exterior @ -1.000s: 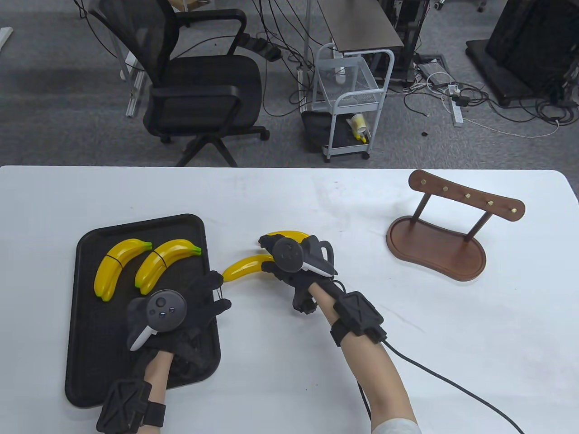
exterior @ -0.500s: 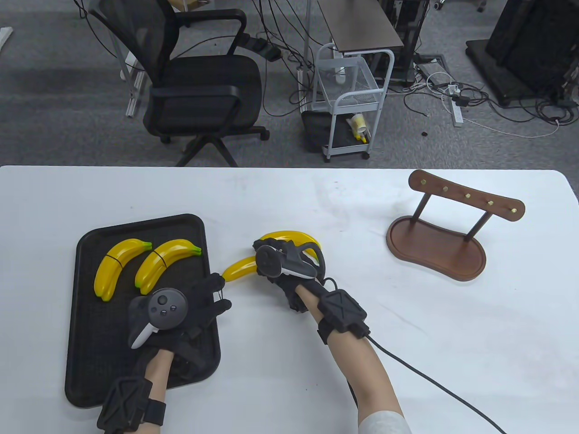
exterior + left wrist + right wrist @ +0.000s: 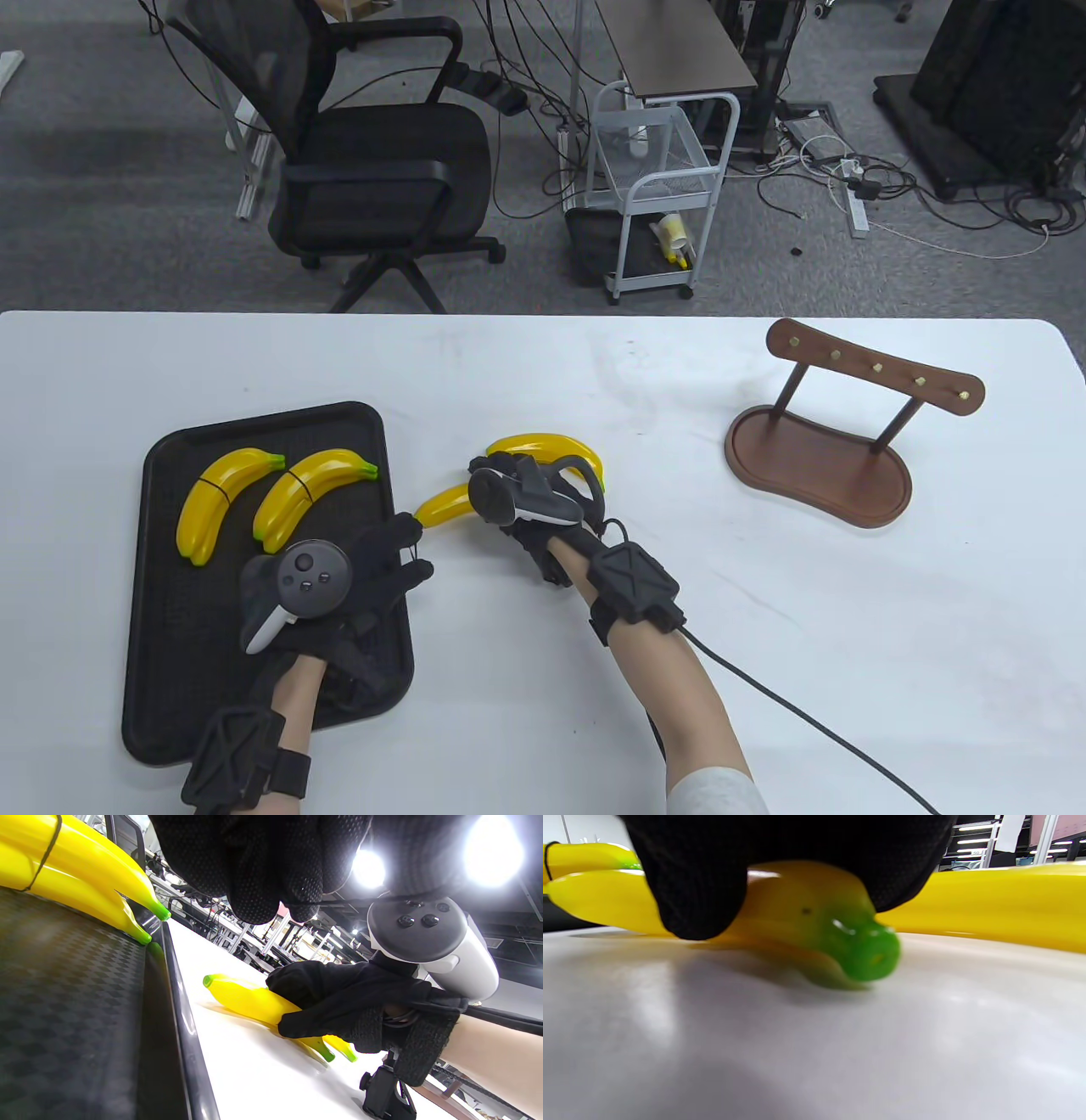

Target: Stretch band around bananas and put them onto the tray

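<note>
A black tray [image 3: 161,611] on the left carries two banded banana pairs [image 3: 222,501] [image 3: 310,492]. Two loose yellow bananas lie on the white table to its right: a near one [image 3: 443,505] and a far one [image 3: 543,445]. My right hand [image 3: 496,488] is curled over the near banana [image 3: 242,997], fingers on top and thumb at its side; its green stem end [image 3: 869,950] sticks out below my fingers [image 3: 700,891]. My left hand [image 3: 399,552] hovers over the tray's right rim [image 3: 178,1005], a thin black band [image 3: 413,550] stretched between finger and thumb.
A brown wooden rack with brass pegs [image 3: 819,458] stands on the table's right side. My right wrist cable [image 3: 806,722] trails toward the bottom right. An office chair [image 3: 382,170] and a white cart [image 3: 657,187] stand on the floor beyond the table's far edge.
My right hand has slid left along the near banana, uncovering more of the far banana. The left hand and band have stayed in place.
</note>
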Available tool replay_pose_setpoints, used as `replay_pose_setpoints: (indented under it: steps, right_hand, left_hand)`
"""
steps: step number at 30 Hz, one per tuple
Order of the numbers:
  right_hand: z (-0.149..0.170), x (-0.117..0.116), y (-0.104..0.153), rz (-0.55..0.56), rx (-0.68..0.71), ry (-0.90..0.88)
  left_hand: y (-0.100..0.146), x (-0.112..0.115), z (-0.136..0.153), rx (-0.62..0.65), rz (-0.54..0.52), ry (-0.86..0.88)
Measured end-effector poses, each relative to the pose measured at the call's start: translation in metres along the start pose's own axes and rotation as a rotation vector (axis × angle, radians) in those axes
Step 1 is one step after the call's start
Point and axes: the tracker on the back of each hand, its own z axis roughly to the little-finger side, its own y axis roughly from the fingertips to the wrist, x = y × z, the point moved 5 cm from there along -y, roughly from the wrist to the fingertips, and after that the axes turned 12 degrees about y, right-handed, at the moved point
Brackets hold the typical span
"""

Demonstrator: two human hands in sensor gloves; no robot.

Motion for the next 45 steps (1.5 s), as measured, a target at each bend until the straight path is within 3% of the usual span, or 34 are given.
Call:
replay_pose_setpoints:
  steps: [11,20,30,45]
  right_hand:
    - [0.007,0.003,0.001,0.030,0.011,-0.063]
    - [0.051,0.016,0.004,0.068,-0.055,-0.252]
    - [0.103,0.027,0.006,0.100,-0.148,-0.274]
    - [0.138,-0.002,0.010,0.052,-0.322,-0.321]
  left_hand:
    - [0.000,-0.001,0.001,-0.001,-0.002,0.001]
    - [0.000,-0.001,0.002,-0.007,0.000,0.002]
    - [-0.001,0.001,0.002,-0.010,0.008,0.004]
    - [-0.002,0.004,0.000,-0.001,0.020,0.000]
